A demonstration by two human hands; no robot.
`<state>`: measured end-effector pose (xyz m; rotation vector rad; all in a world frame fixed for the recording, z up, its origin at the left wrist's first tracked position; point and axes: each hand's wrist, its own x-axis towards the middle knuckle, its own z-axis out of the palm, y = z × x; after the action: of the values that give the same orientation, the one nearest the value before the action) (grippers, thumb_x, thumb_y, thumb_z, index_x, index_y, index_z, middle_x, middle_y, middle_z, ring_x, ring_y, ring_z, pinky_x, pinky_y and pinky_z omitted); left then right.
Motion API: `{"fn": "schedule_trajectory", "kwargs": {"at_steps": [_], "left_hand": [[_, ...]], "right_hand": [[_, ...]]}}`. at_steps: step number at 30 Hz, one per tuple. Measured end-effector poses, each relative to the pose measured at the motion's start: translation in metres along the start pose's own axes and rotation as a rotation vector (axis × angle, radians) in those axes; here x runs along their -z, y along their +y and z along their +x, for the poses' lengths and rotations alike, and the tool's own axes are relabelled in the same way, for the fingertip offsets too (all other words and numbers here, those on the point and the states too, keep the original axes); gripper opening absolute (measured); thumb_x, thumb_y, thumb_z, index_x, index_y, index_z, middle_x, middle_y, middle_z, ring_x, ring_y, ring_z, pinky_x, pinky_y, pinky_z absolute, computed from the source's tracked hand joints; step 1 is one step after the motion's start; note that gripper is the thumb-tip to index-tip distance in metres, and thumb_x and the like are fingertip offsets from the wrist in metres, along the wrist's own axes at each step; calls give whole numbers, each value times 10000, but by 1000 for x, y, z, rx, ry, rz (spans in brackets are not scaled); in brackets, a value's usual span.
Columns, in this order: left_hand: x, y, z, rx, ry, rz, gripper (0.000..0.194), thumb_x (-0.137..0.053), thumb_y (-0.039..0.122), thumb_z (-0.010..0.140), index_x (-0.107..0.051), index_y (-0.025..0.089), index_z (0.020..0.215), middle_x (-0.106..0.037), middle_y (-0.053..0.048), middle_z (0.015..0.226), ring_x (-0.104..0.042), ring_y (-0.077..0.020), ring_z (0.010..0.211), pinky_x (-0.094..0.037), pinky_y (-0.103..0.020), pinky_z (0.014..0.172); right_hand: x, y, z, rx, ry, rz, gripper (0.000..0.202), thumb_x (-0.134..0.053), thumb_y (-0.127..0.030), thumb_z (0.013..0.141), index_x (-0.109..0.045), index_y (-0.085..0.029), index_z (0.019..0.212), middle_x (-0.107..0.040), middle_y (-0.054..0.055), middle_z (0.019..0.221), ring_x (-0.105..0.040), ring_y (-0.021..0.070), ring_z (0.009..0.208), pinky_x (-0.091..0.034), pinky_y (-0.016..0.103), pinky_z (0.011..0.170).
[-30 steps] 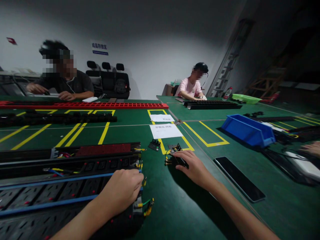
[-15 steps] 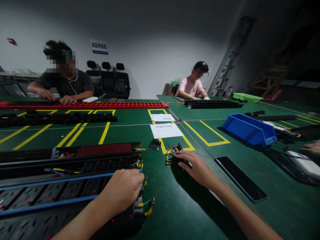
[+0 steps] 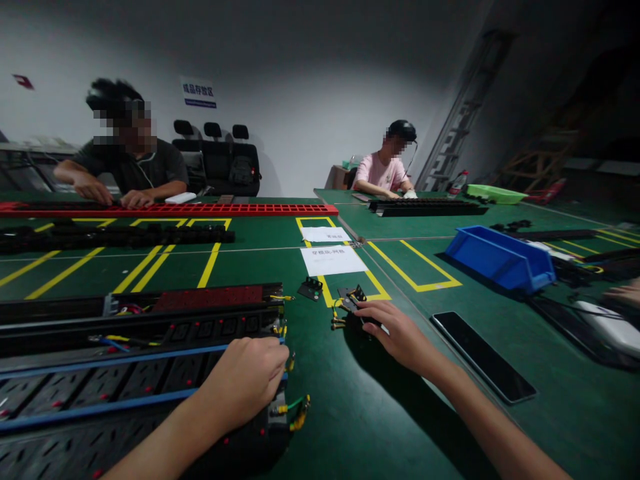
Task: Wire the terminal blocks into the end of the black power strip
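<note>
My left hand (image 3: 254, 379) rests closed at the right ends of the black power strips (image 3: 143, 385); its fingertips are hidden, so I cannot make out what they hold. Wires with yellow sleeves stick out of the strip ends, among them a green-yellow wire (image 3: 299, 415) near that hand. To the right, my right hand (image 3: 400, 337) reaches over a small group of black parts, fingers stretched out and thumb apart. Its fingertips touch or hover over a black bracket (image 3: 357, 295). Beside them lie short leads with yellow-sleeved terminals (image 3: 338, 324). Another black bracket (image 3: 311, 288) lies farther left.
A phone (image 3: 483, 357) and a blue bin (image 3: 497, 260) are on the right of the green table. White paper labels (image 3: 333, 261) lie ahead. Across the table, one person works at a red rail (image 3: 250, 210), another at a black rail (image 3: 430, 208). Another person's hand (image 3: 625, 291) shows far right.
My right hand has shifted slightly to the right over the small black parts, uncovering a little more of the bracket. My left hand has stayed in place.
</note>
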<state>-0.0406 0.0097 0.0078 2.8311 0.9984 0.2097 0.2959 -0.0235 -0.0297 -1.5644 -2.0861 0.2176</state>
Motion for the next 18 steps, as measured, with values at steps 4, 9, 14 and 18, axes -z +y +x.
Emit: {"fn": "schedule_trajectory", "kwargs": {"at_steps": [4,9,14,18], "left_hand": [[1,1,0,18,-37,3,226,-485,132,917,-576,191,719,-607,-18,723,-538,-165,630,-311,-291,577],[4,3,1,44,-79,20,219,-504,109,916,-557,185,717,-620,-23,736,-547,-170,648,-255,-297,586],[3,3,1,34,-63,11,229,-484,118,922,-559,183,715,-611,-23,729,-537,-169,639,-228,-308,586],[1,2,0,19,-42,8,231,-470,123,913,-573,187,715,-597,-20,718,-517,-165,625,-225,-319,581]], "right_hand": [[3,-1,-1,4,-32,30,322,-542,-169,980,-729,-299,1206,-680,84,1367,-601,271,1308,-500,503,1104],[4,0,-2,8,-32,54,250,-605,-255,965,-715,-270,1189,-656,97,1391,-606,268,1300,-496,482,1110],[0,-3,-3,-22,11,28,220,-644,-280,932,-707,-277,1143,-670,102,1351,-623,288,1264,-504,487,1089],[-3,-7,-2,-4,59,37,216,-627,-238,911,-690,-272,1115,-689,96,1302,-640,282,1227,-515,464,1071]]}}
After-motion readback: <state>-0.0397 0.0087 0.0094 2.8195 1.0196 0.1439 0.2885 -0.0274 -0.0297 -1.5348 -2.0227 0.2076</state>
